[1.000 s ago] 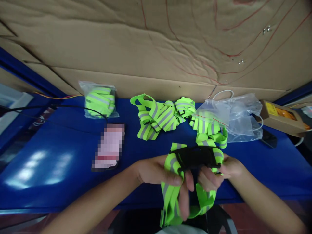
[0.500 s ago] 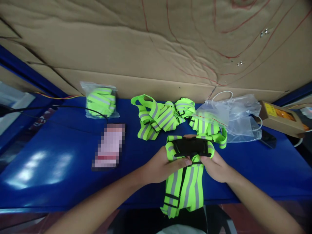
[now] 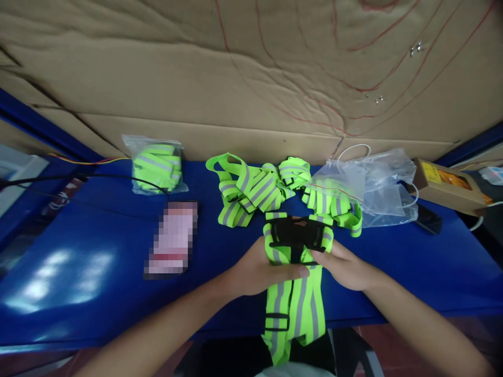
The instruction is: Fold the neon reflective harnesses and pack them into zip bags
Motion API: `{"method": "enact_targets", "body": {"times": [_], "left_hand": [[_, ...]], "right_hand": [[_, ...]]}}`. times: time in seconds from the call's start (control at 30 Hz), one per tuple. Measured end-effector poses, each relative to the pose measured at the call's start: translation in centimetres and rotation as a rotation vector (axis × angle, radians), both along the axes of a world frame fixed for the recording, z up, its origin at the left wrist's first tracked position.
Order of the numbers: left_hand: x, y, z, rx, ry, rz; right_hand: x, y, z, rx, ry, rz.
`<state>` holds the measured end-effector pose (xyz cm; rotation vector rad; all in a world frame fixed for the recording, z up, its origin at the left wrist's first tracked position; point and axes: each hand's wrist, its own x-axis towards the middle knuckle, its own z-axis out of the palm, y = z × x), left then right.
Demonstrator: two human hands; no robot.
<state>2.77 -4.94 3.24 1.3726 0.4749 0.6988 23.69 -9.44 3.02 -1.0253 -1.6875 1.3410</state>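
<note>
A neon-yellow reflective strap bundle (image 3: 310,298) with grey stripes hangs over the table's front edge, a black buckle (image 3: 298,233) at its top. My left hand (image 3: 257,269) is closed around the bundle's left side, thumb lying across the straps below the buckle. On the right, my right hand (image 3: 343,264) grips the bundle beside the buckle, its thumb near the buckle's lower right corner. Most fingers of both hands are hidden behind the straps. A black slider (image 3: 277,322) sits low on the left strap.
Loose strap bundles (image 3: 263,188) lie behind my hands. At the back left is a bagged bundle (image 3: 157,167), with a blurred phone (image 3: 173,238) in front. Clear plastic bags (image 3: 385,183), a dark object (image 3: 429,219) and a cardboard box (image 3: 450,186) are on the right.
The buckle has tilted slightly and shifted a little left and up in my hands. My left thumb sits slightly lower on the straps. The whole view has shifted slightly.
</note>
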Motion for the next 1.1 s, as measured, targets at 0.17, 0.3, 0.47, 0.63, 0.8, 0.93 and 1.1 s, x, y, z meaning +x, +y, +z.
{"method": "enact_targets", "body": {"times": [0.17, 0.3, 0.47, 0.63, 0.8, 0.93, 1.1], "left_hand": [[0.3, -0.5, -0.6, -0.050, 0.027, 0.121], [0.5, -0.5, -0.9, -0.100, 0.010, 0.133], [0.4, -0.4, -0.8, -0.046, 0.064, 0.059], [0.5, -1.0, -1.6, -0.178, 0.171, 0.047], [0.9, -1.5, -1.5, -0.548, 0.083, 0.018], [0.9, -1.9, -1.0, -0.723, -0.062, -0.225], [0.7, -2.1, -1.6, -0.656, -0.031, -0.284]], "right_hand": [[-0.8, 0.0, -0.5, -0.039, -0.070, -0.073], [-1.0, 0.7, -0.7, 0.159, -0.134, -0.357], [0.5, 1.6, 1.2, 0.423, -0.330, -0.272], [0.4, 1.7, 1.7, 0.367, -0.408, -0.215], [-0.4, 2.0, 1.2, 0.196, -0.332, -0.284], [-0.1, 2.0, 1.7, 0.157, -0.291, -0.329], [0.6, 2.0, 2.4, -0.079, -0.140, -0.374]]}}
